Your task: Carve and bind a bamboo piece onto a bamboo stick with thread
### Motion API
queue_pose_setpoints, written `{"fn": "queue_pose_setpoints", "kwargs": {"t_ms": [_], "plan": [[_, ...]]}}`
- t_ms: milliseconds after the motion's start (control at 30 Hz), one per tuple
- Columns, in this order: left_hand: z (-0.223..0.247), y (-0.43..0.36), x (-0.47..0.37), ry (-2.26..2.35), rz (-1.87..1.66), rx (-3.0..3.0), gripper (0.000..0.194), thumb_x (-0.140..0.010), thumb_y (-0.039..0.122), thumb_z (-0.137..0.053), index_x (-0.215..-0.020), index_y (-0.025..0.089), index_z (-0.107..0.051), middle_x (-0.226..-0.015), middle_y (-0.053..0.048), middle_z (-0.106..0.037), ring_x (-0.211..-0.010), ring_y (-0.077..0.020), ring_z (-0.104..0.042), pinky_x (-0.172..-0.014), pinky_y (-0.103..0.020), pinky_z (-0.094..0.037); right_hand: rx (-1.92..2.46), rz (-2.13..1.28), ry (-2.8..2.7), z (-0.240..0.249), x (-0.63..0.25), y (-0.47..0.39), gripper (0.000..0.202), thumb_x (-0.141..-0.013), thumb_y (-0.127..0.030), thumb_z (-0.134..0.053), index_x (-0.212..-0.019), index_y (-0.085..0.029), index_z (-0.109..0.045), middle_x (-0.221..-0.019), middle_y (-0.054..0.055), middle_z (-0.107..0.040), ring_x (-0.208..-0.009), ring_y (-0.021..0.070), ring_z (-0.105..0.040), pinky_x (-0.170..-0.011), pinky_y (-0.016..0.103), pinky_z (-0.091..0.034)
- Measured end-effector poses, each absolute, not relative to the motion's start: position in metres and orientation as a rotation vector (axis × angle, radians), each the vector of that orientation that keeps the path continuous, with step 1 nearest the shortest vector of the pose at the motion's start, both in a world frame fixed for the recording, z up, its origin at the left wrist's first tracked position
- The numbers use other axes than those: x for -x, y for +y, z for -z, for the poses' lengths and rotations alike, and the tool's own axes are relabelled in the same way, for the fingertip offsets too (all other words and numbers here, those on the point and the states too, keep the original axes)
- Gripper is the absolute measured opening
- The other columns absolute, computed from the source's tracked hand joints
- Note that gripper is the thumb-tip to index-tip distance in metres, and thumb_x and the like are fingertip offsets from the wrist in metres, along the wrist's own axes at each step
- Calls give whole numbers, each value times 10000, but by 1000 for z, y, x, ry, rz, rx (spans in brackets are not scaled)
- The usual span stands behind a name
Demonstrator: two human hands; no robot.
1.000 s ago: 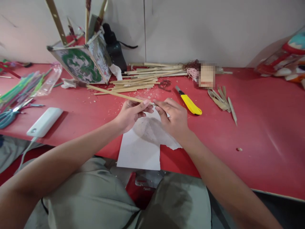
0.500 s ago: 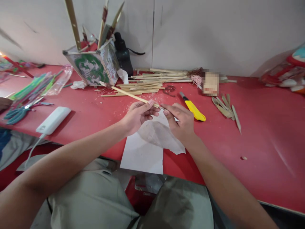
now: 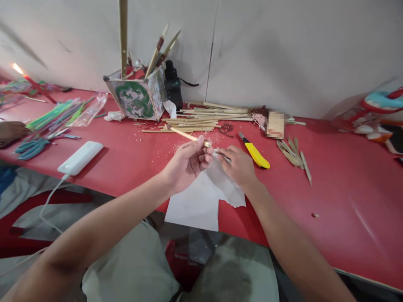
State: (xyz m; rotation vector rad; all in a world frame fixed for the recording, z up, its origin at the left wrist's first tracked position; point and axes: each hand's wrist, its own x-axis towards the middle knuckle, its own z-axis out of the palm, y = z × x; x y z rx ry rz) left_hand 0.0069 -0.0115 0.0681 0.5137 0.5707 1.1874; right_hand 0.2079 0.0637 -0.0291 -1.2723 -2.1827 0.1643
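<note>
Since the earlier frames, the stick (image 3: 185,134) has swung so that less of its length shows, its near end has come into view, and the right hand (image 3: 239,165) has drawn slightly away from it. At far left a lit candle (image 3: 39,89) leans over the table (image 3: 346,197); nearer, another person's hand (image 3: 12,132) rests beside bright strips (image 3: 52,117). Next come scissors (image 3: 33,147) and a white power bank (image 3: 80,158) with a cable. A box (image 3: 135,98) bearing a green dragon holds upright pieces, with a black bottle (image 3: 173,86) just beside it.

The left hand (image 3: 187,165) pinches the stick between thumb and fingers, above the table, its near end just past the thumb. Cut sticks (image 3: 192,124) lie in a pile behind, and white paper (image 3: 195,209) lies below the hands. The right thumb and fingers close on a thin dark sliver (image 3: 223,155) (too small to make out well), apart from the stick. Beyond are a yellow knife (image 3: 257,156), a blurred block (image 3: 275,124) and dry husks (image 3: 291,155).
</note>
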Motion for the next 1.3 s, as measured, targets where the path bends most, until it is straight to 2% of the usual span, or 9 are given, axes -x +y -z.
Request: {"fn": "queue_pose_setpoints", "kwargs": {"t_ms": [200, 333, 467, 600, 767, 900, 1067, 1300], "plan": [[-66, -25, -4, 452, -1093, -419, 177, -980, 240, -604, -876, 126, -689, -820, -32, -675, -652, -73, -626, -575, -163, -518, 1255, 29, -2135, 24, -215, 71, 380, -1004, -411, -574, -1221, -182, -785, -1056, 102, -744, -1019, 283, -612, -982, 439, -478], [-60, -22, 4, 478, -1091, -358, 132, -944, 195, -591, -864, 126, -669, -787, -25, -645, -627, -84, -609, -578, -179, -524, 1504, 198, -1871, 21, -244, 88, 396, -972, -361, -567, -1274, -198, -764, -1154, 127, -718, -1122, 313, -590, -1053, 476, -441], [-54, -18, 11, 502, -1086, -361, 79, -901, 177, -608, -853, 135, -654, -816, -37, -662, -637, -92, -613, -588, -188, -535, 1814, 204, -1801, 30, -270, 103, 524, -883, -368, -661, -1367, -168, -698, -1266, 188, -680, -1244, 386, -542, -1089, 543, -403], [-53, -10, 10, 529, -1076, -378, 37, -843, 152, -623, -879, 150, -629, -814, -36, -668, -651, -97, -630, -605, -187, -544, 1921, 41, -1887, 40, -275, 108, 512, -855, -413, -696, -1300, -159, -704, -1227, 191, -692, -1206, 371, -586, -1053, 517, -441], [-49, 24, -10, 603, -1066, -587, 161, -809, 152, -661, -950, 169, -585, -811, -23, -696, -669, -90, -655, -635, -179, -541, 1906, -111, -1831, 42, -276, 107, 434, -855, -325, -655, -1258, -169, -689, -1206, 170, -722, -1122, 335, -647, -977, 470, -498], [-38, 75, -38, 620, -1076, -824, 304, -774, 171, -726, -1038, 175, -574, -815, -33, -738, -663, -103, -678, -643, -209, -524, 1874, -73, -1802, 38, -279, 105, 371, -891, -278, -584, -1227, -170, -697, -1171, 156, -741, -1101, 323, -658, -982, 472, -506], [-12, 125, -63, 576, -1202, -831, 311, -772, 227, -771, -981, 193, -544, -830, -39, -764, -665, -100, -683, -670, -226, -537, 1555, 73, -1655, 31, -271, 98, 349, -1000, -292, -435, -1246, -190, -661, -1139, 181, -703, -1071, 331, -643, -941, 504, -516], [14, 125, -42, 528, -1072, -721, 250, -812, 220, -802, -930, 159, -590, -941, -58, -763, -736, -101, -712, -686, -213, -573, 1219, -179, -1710, 29, -247, 74, 287, -1047, -306, -447, -1234, -215, -644, -1009, 117, -700, -927, 268, -681, -815, 427, -539]]}}
